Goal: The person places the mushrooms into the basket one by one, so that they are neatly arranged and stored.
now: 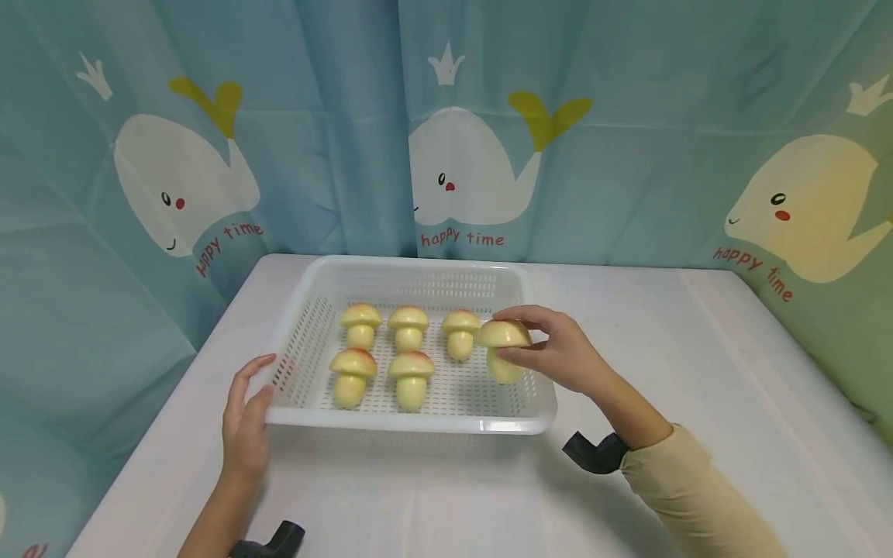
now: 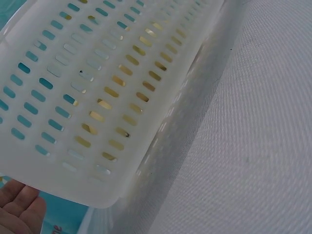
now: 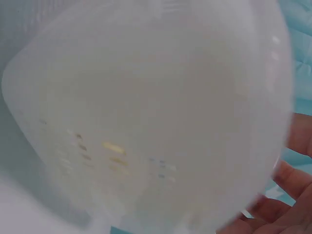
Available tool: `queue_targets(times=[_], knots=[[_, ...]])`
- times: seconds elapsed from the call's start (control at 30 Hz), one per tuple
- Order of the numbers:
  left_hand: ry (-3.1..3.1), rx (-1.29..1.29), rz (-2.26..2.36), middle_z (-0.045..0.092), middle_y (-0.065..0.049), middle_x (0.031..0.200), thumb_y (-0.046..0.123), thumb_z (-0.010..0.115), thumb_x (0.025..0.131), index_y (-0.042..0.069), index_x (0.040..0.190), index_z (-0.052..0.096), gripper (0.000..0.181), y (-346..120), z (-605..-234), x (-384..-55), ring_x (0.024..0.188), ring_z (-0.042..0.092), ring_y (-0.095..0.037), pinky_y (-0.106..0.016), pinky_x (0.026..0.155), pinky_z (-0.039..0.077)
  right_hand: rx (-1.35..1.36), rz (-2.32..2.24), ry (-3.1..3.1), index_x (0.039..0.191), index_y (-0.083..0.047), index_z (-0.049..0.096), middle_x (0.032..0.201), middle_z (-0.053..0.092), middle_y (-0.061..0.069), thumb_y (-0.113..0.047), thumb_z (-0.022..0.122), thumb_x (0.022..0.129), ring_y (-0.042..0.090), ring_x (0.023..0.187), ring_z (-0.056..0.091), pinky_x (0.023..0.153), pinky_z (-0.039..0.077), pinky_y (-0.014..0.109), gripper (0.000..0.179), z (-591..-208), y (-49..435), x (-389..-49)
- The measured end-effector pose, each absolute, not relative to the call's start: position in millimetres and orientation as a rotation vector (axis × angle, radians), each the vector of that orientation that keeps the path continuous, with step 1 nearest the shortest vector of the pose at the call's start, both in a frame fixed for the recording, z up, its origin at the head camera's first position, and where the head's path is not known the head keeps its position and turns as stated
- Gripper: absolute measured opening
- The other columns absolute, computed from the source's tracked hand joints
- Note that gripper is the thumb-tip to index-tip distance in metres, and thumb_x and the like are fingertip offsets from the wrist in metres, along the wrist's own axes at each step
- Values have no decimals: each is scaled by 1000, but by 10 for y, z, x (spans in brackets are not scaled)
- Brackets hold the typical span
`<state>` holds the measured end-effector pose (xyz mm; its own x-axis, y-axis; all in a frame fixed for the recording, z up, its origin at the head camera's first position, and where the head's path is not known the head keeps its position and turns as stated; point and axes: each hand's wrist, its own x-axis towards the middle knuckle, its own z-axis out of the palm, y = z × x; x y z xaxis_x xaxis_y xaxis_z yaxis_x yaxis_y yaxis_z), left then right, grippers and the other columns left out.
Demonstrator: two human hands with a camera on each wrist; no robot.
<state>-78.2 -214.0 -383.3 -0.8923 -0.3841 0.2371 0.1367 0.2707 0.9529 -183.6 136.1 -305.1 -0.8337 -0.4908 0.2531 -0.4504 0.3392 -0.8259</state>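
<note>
My right hand (image 1: pixel 567 350) holds a pale yellow mushroom (image 1: pixel 504 335) by its cap, thumb on the near side and fingers over the far side. The mushroom is upright at the right end of a white perforated basket (image 1: pixel 412 422). Several similar mushrooms stand in the basket, among them one in the front row (image 1: pixel 412 380) with a reddish tint on its cap. At the basket's left rim, my left hand (image 1: pixel 246 426) grips the edge with bent fingers and thumb. The right wrist view has the basket's side hiding the held mushroom.
The basket stands on a white-covered table (image 1: pixel 670 333), near its back edge. Behind and beside the table hangs a blue curtain (image 1: pixel 335 155) printed with whales. Black wrist mounts (image 1: pixel 596 453) stick out from both forearms.
</note>
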Motion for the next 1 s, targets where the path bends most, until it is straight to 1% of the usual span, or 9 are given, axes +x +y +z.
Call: queue_targets(times=[0.33,0.5,0.67,0.83,1.0], knots=[[-2090,191,-1693,41,5,126,14,26,96,8,133,37,40,-2133,-3828,-777,108,42,-11,-23,81,33,-894,-1505,2493,111,-6,63,113,59,9,-7,75,75,25,99,56,71,51,26,38,-3205,1155,-1807],[-2107,206,-1681,40,5,128,14,25,95,8,134,37,40,-2132,-3822,-776,110,41,-10,-23,82,33,-883,-1513,2494,111,-6,63,113,58,9,-5,75,74,27,101,54,71,51,26,39,-3234,1121,-1809],[-2119,226,-1668,39,3,131,14,26,95,8,133,37,40,-2131,-3824,-777,111,40,-9,-25,83,33,-865,-1447,2550,111,-7,63,115,58,8,-8,76,74,25,103,54,70,51,26,39,-3265,1070,-1825],[-2119,223,-1666,39,3,131,14,26,95,9,133,38,40,-2141,-3827,-777,111,40,-9,-25,83,33,-872,-1363,2609,111,-6,63,114,60,8,-10,76,74,23,102,55,77,49,32,39,-3296,1010,-1855],[-2114,209,-1678,38,3,131,14,26,95,9,133,38,40,-2146,-3828,-783,112,39,-10,-27,84,32,-826,-1286,2665,111,-5,64,113,60,8,-13,75,75,24,104,54,87,43,39,38,-3299,964,-1865]])
